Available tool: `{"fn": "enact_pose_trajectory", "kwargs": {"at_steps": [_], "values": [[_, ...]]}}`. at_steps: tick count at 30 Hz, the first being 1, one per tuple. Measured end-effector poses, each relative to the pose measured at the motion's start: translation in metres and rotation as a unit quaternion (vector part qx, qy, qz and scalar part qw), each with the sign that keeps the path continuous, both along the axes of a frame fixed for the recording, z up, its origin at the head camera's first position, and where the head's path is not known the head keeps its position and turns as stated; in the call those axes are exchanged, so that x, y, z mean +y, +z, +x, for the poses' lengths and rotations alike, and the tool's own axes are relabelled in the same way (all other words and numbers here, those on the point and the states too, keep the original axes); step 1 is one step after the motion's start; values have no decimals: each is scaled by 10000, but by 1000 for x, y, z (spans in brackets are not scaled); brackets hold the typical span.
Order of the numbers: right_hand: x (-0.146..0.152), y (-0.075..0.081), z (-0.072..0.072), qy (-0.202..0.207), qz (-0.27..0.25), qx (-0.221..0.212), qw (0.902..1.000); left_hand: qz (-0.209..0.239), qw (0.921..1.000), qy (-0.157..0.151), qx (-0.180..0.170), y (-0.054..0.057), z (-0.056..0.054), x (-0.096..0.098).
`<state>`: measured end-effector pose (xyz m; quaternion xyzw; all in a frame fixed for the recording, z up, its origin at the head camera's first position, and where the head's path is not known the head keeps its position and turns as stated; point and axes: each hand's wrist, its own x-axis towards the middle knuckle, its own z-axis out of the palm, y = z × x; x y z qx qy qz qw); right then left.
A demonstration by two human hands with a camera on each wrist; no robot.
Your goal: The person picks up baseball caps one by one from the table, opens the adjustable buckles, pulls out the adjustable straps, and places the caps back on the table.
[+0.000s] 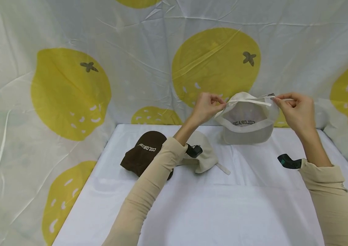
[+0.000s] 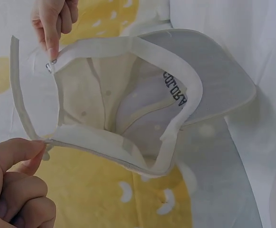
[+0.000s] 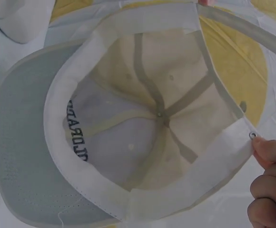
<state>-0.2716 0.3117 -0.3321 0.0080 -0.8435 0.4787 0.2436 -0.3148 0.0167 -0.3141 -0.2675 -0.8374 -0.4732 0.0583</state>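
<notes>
An off-white baseball cap (image 1: pixel 247 135) is held up over the far side of the table, its inside facing me and its brim low. Dark COLORADO lettering shows reversed through the front panel. My left hand (image 1: pixel 209 106) pinches one back corner of the cap between thumb and index finger. A loose strap (image 2: pixel 17 90) extends from that corner in the left wrist view. The opposite back corner is pinched by my right hand (image 1: pixel 298 110), beside a small metal ring (image 3: pixel 253 136). Between the hands the cap's back edge is stretched out.
A dark brown COLORADO cap (image 1: pixel 144 152) lies on the white-covered table (image 1: pixel 217 212), partly behind my left forearm. Next to it rests a cream cap (image 1: pixel 206 157) with its strap trailing out. A lemon-print cloth (image 1: pixel 137 61) hangs behind the table.
</notes>
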Motion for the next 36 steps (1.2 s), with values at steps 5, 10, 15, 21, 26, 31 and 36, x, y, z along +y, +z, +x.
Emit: {"fn": "enact_pose_trajectory", "kwargs": {"at_steps": [5,10,15,21,26,31,36], "values": [[5,-6,13,97,-72,-5,9999,43,9999,-86,-57,-2,13,2],[10,-14,28,77,45,29,10000,-135,9997,-169,-68,-5,28,3],[13,-29,46,21,385,-72,9992,-341,9992,-172,98,-13,42,3],[13,-57,58,145,728,114,9972,-553,9972,-288,408,-27,58,3],[11,-74,65,240,859,53,9960,-588,9962,-437,469,-39,70,6],[9,-82,74,275,910,-123,9954,-601,9966,-465,304,-50,84,8],[8,-89,86,348,928,-229,9948,-671,9965,-471,181,-59,96,10]]}}
